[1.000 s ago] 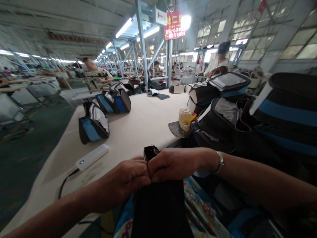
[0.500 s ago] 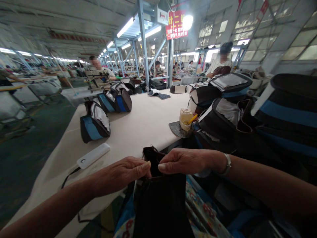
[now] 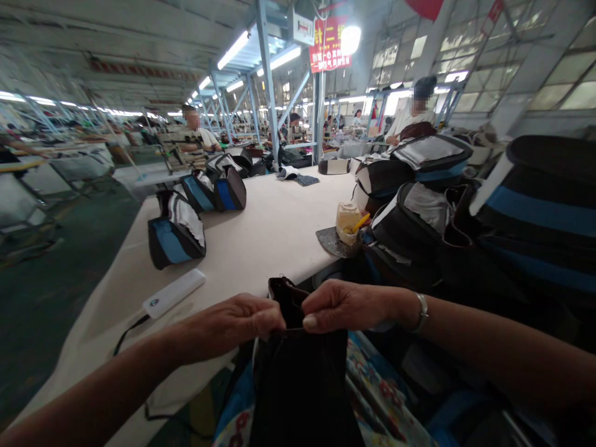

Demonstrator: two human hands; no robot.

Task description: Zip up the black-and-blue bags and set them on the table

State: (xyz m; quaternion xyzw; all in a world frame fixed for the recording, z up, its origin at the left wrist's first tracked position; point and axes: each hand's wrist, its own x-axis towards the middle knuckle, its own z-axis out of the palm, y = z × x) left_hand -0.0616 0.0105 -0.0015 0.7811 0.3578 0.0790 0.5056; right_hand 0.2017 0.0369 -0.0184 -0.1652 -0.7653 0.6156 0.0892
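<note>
A second ago the two hands were pressed knuckle to knuckle over the black fabric piece; now they have drawn a little apart, so its top edge is spread and a dark opening shows between them, which suggests the piece is being pulled open or straightened along that edge. The left hand and the right hand each pinch that edge, fingers clenched on the cloth. The piece hangs down over the person's lap at the near edge of the tabletop, black, limp and creased, with a stiffer dark-brown part rising between the hands.
</note>
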